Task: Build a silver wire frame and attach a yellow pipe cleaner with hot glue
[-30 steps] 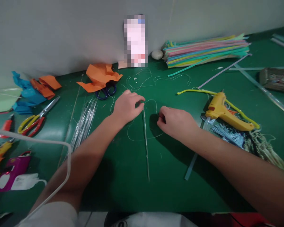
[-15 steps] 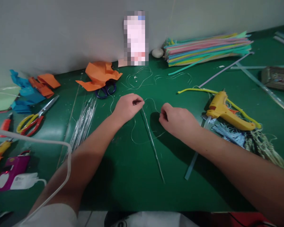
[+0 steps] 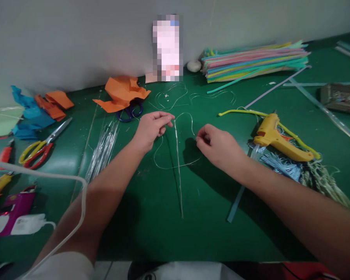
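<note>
Between the thumb and fingers of my left hand is the top end of a thin silvery strand bundle, which looks like wires wound together. It hangs down toward me above the green table. My right hand is closed in a pinch on a fine thin wire. That wire arches from the bundle's top across to my right fingertips. A looser loop of it curves below, behind the bundle. Left of my left forearm lies a heap of straight silvery wires.
Yellow-and-red scissors, orange paper and blue-handled scissors lie to the left. A yellow glue gun and blue tassels are at right. Colourful pipe cleaners lie at the back. A white cable crosses my left arm.
The bundle's lower end has swung left, so it hangs more upright. My left fingers have shifted slightly up and left and opened out a little. The wire loop has moved with them.
</note>
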The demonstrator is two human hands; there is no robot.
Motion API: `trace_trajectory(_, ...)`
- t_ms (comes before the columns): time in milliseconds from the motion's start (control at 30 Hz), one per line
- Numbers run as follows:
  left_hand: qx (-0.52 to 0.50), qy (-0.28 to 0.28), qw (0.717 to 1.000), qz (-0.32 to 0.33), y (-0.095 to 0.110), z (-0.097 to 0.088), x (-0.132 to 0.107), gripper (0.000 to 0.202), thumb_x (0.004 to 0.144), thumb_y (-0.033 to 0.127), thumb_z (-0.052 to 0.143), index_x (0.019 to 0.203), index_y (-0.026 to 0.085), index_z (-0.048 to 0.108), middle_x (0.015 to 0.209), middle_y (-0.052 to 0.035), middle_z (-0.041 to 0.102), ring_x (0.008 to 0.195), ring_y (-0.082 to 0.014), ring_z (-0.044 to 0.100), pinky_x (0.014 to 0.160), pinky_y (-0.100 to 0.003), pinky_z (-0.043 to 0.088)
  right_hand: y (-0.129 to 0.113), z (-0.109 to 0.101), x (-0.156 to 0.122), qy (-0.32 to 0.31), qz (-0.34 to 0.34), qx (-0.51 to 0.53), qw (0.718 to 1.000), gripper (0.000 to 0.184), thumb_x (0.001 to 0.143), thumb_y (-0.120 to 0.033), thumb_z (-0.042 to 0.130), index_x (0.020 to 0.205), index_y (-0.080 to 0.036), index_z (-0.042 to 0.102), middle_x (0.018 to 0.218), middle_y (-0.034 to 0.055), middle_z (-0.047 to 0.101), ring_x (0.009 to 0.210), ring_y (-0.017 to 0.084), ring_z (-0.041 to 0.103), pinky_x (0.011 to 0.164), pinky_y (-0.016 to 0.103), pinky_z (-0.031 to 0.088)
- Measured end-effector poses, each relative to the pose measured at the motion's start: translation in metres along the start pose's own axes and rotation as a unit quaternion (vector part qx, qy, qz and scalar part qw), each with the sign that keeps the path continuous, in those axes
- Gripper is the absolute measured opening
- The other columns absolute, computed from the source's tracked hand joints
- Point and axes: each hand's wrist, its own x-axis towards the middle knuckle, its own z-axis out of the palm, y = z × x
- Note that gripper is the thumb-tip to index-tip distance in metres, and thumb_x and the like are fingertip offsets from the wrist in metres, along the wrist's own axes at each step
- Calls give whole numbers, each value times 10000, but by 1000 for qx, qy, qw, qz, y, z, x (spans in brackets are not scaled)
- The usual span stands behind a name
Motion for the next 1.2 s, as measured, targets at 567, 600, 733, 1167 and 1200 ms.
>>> trace_trajectory(567, -38, -39, 998, -39, 1, -1, 0, 106, 830, 243, 667, 853, 161, 732, 756, -25, 656, 482, -38, 413, 420, -208, 263, 0, -3, 2, -24, 29, 39, 999, 161, 871, -365, 543, 889, -217, 602, 779, 14, 670, 647, 151, 561, 560, 292, 367)
trace_trajectory(600, -48, -46, 997, -41, 1, 0, 0, 101, 832, 230, 666, 855, 157, 732, 753, -21, 649, 479, -34, 408, 418, -203, 258, 1, -3, 2, -28, 32, 56, 998, 161, 869, -363, 545, 893, -217, 609, 783, 12, 677, 648, 149, 570, 562, 291, 373)
trace_trajectory(733, -78, -70, 993, -45, 0, 1, -1, 88, 837, 203, 671, 867, 148, 733, 751, -12, 628, 474, -20, 402, 417, -185, 251, 5, -1, 5, -42, 37, 120, 991, 160, 855, -316, 552, 942, -210, 634, 785, 6, 691, 628, 138, 584, 561, 285, 386)
trace_trajectory(1167, -128, -82, 987, -47, 2, 1, -2, 150, 854, 267, 618, 907, 160, 709, 803, -28, 651, 533, -51, 484, 466, -195, 345, 4, -2, 6, -37, 54, 192, 979, 109, 863, -270, 579, 887, -188, 646, 740, 9, 681, 552, 110, 547, 546, 266, 406)
trace_trajectory(1200, -128, -81, 988, -44, 1, 0, -2, 176, 863, 288, 606, 942, 163, 702, 833, -35, 664, 556, -59, 512, 487, -199, 375, 4, -2, 6, -32, 61, 218, 973, 97, 864, -263, 584, 882, -186, 641, 732, 6, 675, 528, 100, 532, 529, 257, 402)
